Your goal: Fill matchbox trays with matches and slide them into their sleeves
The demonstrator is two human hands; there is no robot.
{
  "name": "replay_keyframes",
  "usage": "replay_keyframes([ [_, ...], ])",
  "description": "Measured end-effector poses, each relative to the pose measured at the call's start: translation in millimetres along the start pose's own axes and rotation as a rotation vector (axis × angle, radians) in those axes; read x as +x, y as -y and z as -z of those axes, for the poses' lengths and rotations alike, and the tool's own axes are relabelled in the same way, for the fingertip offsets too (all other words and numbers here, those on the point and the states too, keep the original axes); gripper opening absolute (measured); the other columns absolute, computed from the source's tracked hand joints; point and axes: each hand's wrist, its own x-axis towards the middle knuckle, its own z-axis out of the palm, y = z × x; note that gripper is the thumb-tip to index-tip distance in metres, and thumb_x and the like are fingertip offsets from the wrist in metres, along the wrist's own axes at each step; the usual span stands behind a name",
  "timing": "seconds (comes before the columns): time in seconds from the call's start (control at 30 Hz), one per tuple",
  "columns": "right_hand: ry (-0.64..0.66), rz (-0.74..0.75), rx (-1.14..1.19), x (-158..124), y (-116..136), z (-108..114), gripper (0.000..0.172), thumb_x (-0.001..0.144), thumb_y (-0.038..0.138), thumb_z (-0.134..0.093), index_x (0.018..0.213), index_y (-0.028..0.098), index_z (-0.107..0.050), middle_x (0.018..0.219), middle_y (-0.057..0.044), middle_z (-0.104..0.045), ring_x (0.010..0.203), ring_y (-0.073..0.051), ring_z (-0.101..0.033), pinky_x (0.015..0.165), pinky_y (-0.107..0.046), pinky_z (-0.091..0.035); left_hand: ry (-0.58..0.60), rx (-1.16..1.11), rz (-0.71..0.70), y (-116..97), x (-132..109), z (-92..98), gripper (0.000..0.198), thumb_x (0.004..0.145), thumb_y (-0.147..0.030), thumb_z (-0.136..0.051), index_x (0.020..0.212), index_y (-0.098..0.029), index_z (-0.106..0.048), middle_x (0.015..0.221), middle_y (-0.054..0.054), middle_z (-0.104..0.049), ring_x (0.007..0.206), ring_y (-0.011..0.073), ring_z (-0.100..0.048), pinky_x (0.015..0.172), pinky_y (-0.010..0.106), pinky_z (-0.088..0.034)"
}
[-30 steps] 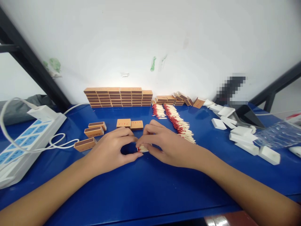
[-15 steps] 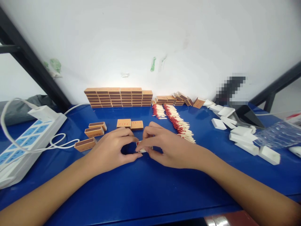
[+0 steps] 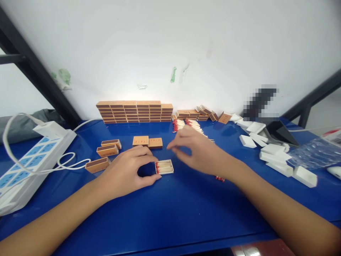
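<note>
Head view: on the blue table (image 3: 170, 217), 1 tray (image 3: 167, 173) of matches (image 3: 164, 166) is held at its left end by the left hand (image 3: 130, 167), thumb and finger set wide; the right hand (image 3: 197, 149) is suspended nearby, fingertips slightly parted.

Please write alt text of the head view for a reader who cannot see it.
A person's left hand curves around one end of a white matchbox tray of red-tipped matches on a blue table; the right hand hovers nearby, partly hiding loose matches. Stacked matchboxes stand behind.
</note>
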Motion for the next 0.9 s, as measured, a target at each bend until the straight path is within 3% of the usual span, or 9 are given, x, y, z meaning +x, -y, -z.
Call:
replay_keyframes([
  [0.1,-0.085,-0.126,-0.238,-1.3,-40.6,7.4,0.019,0.097,0.017,-0.059,0.105,0.021,-0.076,0.094,-0.01,-0.069,0.095,-0.029,-0.058,0.089,-0.045,-0.046,-0.017,0.012,-0.008,0.2,-0.8,-0.6,0.027,0.094,-0.036,-0.079,0.116,-0.02,-0.078,0.109,0.006,-0.073,0.103,0.0231,-0.071,0.091,0.038,-0.06],
  [0.2,-0.015,-0.172,-0.33,-5.7,-78.1,10.8,0.012,0.096,0.027,-0.067,0.101,0.02,-0.076,0.094,-0.012,-0.068,0.098,-0.031,-0.058,0.091,-0.047,-0.045,-0.026,0.013,-0.013,0.1,-1.0,-0.7,0.027,0.094,-0.036,-0.079,0.116,-0.02,-0.078,0.109,0.007,-0.072,0.102,0.0232,-0.071,0.09,0.038,-0.06],
  [0.3,0.062,-0.171,-0.308,-8.5,-97.7,6.9,0.012,0.097,0.028,-0.068,0.104,0.022,-0.076,0.099,-0.012,-0.069,0.1,-0.031,-0.058,0.09,-0.045,-0.044,-0.031,0.015,-0.013,-0.4,-0.7,-0.2,0.027,0.094,-0.035,-0.079,0.115,-0.02,-0.078,0.109,0.007,-0.072,0.101,0.0234,-0.071,0.088,0.038,-0.06],
  [0.6,0.087,-0.182,-0.275,-5.7,-98.0,-1.0,0.013,0.099,0.022,-0.063,0.09,0.021,-0.072,0.095,-0.012,-0.068,0.096,-0.028,-0.055,0.087,-0.041,-0.041,-0.016,0.012,-0.01,-0.9,0.3,0.2,0.025,0.094,-0.036,-0.079,0.115,-0.021,-0.078,0.108,0.006,-0.072,0.102,0.0234,-0.071,0.089,0.038,-0.059],
  [0.73,0.062,-0.199,-0.261,-5.2,-97.6,-0.5,0.005,0.097,0.023,-0.068,0.095,0.02,-0.071,0.097,-0.012,-0.068,0.096,-0.028,-0.055,0.087,-0.041,-0.041,-0.02,0.017,-0.004,-0.4,0.3,-0.3,0.026,0.094,-0.037,-0.079,0.115,-0.021,-0.078,0.109,0.006,-0.072,0.102,0.0231,-0.071,0.088,0.038,-0.06],
  [0.9,0.069,-0.205,-0.251,-4.9,-99.0,-3.5,0.01,0.098,0.022,-0.065,0.09,0.02,-0.07,0.093,-0.011,-0.067,0.094,-0.027,-0.054,0.087,-0.041,-0.041,-0.016,0.016,0.004,0.3,0.0,-0.3,0.026,0.094,-0.038,-0.079,0.114,-0.021,-0.078,0.109,0.006,-0.072,0.101,0.0229,-0.071,0.088,0.039,-0.061],
])
